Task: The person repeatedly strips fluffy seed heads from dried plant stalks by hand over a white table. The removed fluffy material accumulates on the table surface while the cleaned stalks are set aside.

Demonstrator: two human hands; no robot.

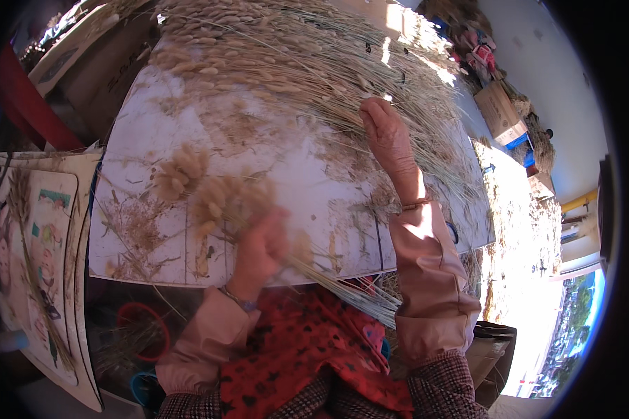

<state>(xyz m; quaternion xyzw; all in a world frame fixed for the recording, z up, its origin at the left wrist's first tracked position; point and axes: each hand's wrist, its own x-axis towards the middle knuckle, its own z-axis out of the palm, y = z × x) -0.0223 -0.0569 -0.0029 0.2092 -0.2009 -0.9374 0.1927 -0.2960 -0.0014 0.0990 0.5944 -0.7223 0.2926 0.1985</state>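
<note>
My left hand point(264, 243), blurred, is closed around a bunch of dried bunny tail grass over the table's near edge. Its fluffy tan heads point(215, 201) point left, and the pale stems point(346, 290) trail down to the right past the red apron point(314, 351). Over the stems of a large pile of the same grass point(272, 57) is my right hand point(385, 131), its fingers curled together. Whether a stem is pinched between those fingertips is hidden. The pile covers the far part of a white tabletop point(152, 120), heads to the left and stems to the right.
Chaff and broken stems litter the tabletop. At left, a board point(57, 194) carries a few grass stalks point(31, 262). Below it stand a red bucket point(144, 332) and a teal one point(147, 390). Cardboard boxes point(500, 112) and dried bundles line the right wall; another box point(490, 351) stands lower right.
</note>
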